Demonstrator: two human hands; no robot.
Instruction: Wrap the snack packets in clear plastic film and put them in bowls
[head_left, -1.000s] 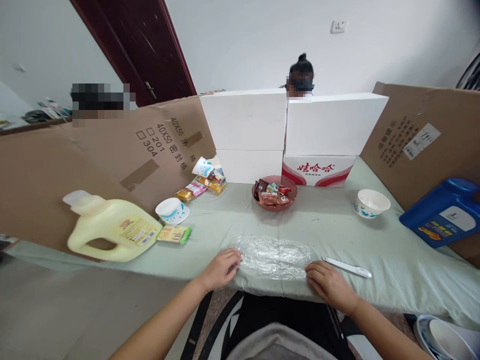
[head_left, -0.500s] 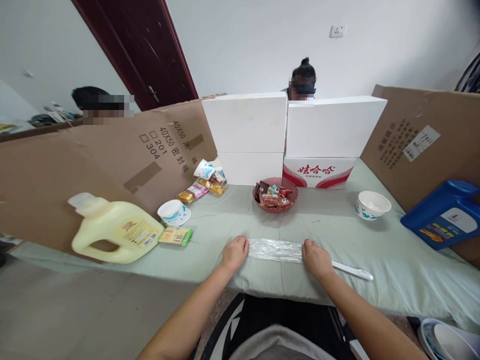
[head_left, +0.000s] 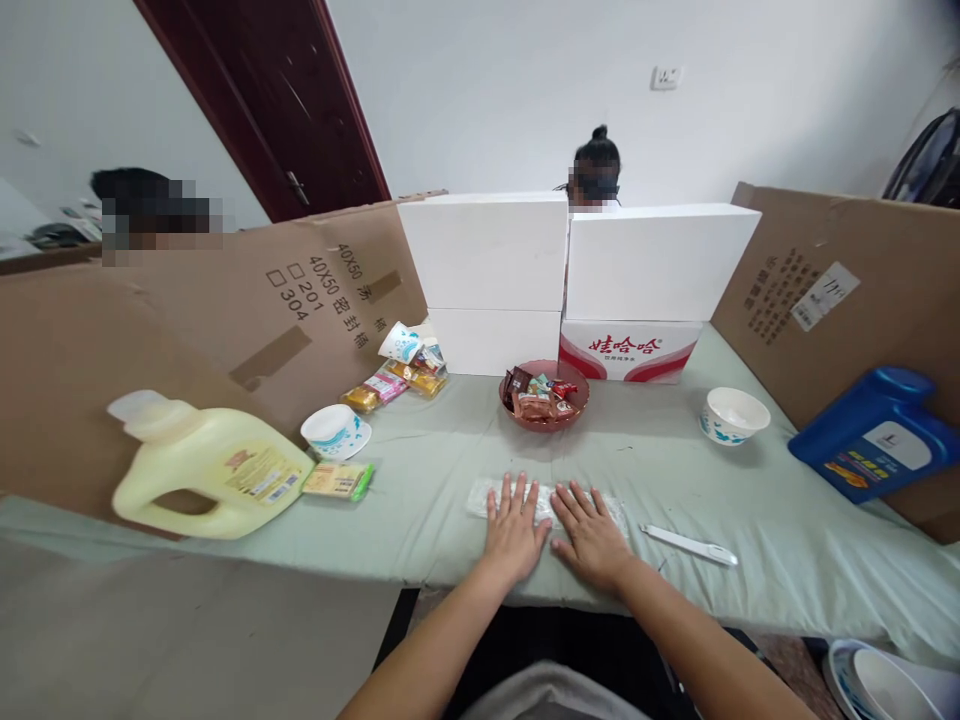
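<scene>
A flat strip of clear crinkled plastic (head_left: 480, 496) lies across the cloth near the table's front edge. Both of my hands press on it palm down, side by side, covering its middle. My left hand (head_left: 516, 530) has its fingers spread and pointing forward. My right hand (head_left: 592, 535) is also spread flat, its thumb close to the left thumb. Just right of the strip rests a white plastic handle-like tool (head_left: 690, 545); its exact kind is unclear. Beyond my hands stands a reddish bowl (head_left: 544, 424) holding several wrapped snacks (head_left: 536, 402).
At left lie a yellow jug (head_left: 255, 440), a tipped paper bowl (head_left: 335, 432), a green-edged packet (head_left: 339, 480) and snack packs (head_left: 375, 388). At right are a paper bowl (head_left: 735, 415) and a blue bottle (head_left: 870, 430). White boxes (head_left: 487, 255) and cardboard (head_left: 180, 310) wall the back; two people sit beyond.
My hands have let go of the strip's two ends, moved inward to its middle and opened flat on it. The view has shifted slightly.
</scene>
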